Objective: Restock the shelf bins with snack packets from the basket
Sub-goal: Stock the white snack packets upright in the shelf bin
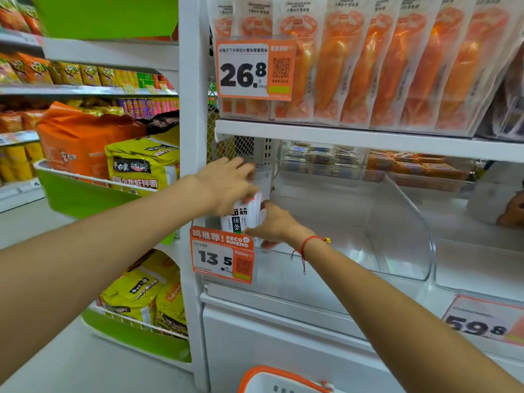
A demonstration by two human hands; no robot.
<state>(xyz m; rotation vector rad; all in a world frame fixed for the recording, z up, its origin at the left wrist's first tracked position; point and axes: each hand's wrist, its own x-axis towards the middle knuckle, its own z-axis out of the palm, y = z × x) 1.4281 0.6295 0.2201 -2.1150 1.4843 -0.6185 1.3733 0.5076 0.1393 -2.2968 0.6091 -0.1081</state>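
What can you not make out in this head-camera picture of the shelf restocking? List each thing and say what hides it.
- White snack packets, head view: count unclear; left hand and right hand cover them.
- Basket: contents cut off by the bottom edge.
- Price tag: small print too small to read.
- Clear bin: front-left corner hidden behind the tag.
- Packs at the back: blurred.

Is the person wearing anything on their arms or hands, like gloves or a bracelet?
No gloves and no sleeves in view: both forearms are bare. The right hand has a thin red string bracelet at the wrist, with a small gold bead and loose ends hanging down. The left hand wears nothing visible.
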